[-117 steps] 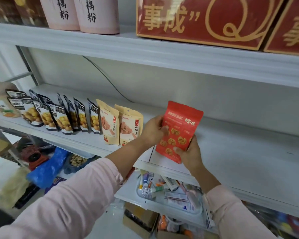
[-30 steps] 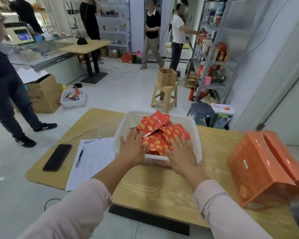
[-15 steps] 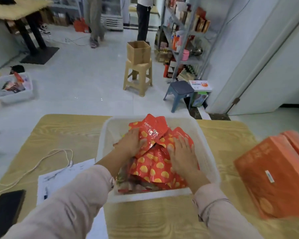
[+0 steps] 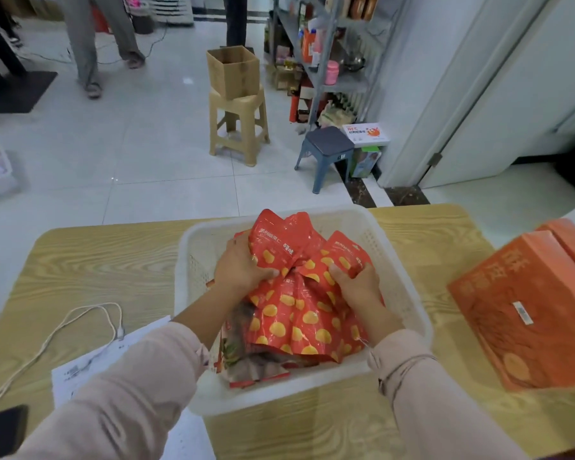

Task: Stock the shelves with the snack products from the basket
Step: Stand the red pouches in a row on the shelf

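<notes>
A white plastic basket (image 4: 402, 293) stands on the wooden table (image 4: 90, 260) in front of me. It holds several red snack pouches (image 4: 299, 320) printed with yellow nuts, with a darker pack (image 4: 249, 363) under them at the near left. My left hand (image 4: 239, 270) grips the left side of the upper pouches, thumb curled over one. My right hand (image 4: 357, 285) grips pouches on the right side of the pile. Both hands are inside the basket.
Orange boxes (image 4: 528, 303) lie on the table's right. A white cable (image 4: 63, 330), a paper sheet (image 4: 90, 366) and a black phone (image 4: 0, 433) lie at left. Beyond the table are a beige stool with a cardboard box (image 4: 233, 71), a grey stool (image 4: 327, 151), a metal shelf rack (image 4: 322, 54) and people's legs (image 4: 90, 44).
I have turned from the shelf to the table with the basket. In the last second both hands went from the basket's near rim into the pile and closed on pouches.
</notes>
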